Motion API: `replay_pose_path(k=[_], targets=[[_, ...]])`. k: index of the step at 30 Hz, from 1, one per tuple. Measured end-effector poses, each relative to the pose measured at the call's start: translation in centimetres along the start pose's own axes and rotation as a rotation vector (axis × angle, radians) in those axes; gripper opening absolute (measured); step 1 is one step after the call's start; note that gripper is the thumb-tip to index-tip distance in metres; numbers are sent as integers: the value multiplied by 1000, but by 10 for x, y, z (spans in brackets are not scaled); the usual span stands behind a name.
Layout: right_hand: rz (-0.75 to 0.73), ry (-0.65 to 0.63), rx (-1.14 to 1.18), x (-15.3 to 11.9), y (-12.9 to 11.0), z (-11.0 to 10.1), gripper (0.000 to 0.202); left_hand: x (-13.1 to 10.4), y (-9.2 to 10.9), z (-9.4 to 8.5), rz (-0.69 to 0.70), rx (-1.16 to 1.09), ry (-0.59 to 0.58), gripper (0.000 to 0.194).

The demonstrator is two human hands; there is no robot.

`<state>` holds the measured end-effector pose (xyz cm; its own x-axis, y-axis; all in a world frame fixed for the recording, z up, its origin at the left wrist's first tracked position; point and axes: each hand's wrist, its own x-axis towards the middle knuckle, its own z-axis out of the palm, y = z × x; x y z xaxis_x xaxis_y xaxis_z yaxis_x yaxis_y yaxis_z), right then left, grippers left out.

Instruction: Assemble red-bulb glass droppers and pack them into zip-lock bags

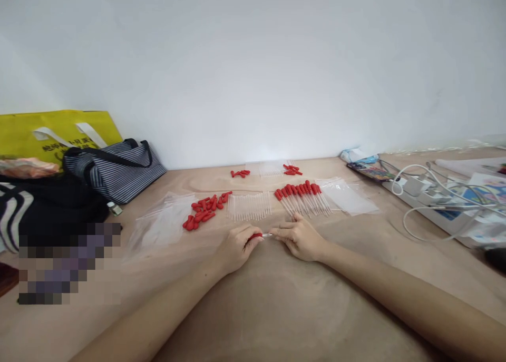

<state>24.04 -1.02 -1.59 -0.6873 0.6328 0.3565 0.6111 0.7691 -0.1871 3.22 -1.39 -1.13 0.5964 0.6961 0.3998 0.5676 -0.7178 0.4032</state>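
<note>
My left hand (234, 248) pinches a red rubber dropper bulb (256, 236) low over the table. From the bulb a thin clear dropper tube (268, 235) runs right into the fingers of my right hand (303, 241), which are closed around it. Beyond my left hand lies a pile of loose red bulbs (203, 216). A row of clear tubes (250, 207) is laid side by side in the middle. Just past my right hand, several droppers with red bulbs (300, 189) lie in a slanted row.
Clear plastic bags (164, 222) lie left, another bag (350, 196) right. Further red bulbs (240, 173) and tubes (271, 168) are near the wall. A striped bag (122, 172), yellow bag (23, 133) and small bottle (115, 208) stand left. White cables (411, 214) and chargers (421, 185) sit right.
</note>
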Motion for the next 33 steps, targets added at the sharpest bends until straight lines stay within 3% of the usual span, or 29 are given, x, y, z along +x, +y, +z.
replay_pose_path(k=[9,18,27,33], targets=[[-34,-33,138,4,-5,0,25,1,3,-2,74,22,-24,19],[-42,-35,166,8,-8,1,23,2,4,-2,37,3,-23,21],[42,53,103,5,4,-1,21,1,-1,-11,-49,-7,48,15],[3,71,-44,3,7,-1,25,-2,-5,-12,-14,61,82,17]])
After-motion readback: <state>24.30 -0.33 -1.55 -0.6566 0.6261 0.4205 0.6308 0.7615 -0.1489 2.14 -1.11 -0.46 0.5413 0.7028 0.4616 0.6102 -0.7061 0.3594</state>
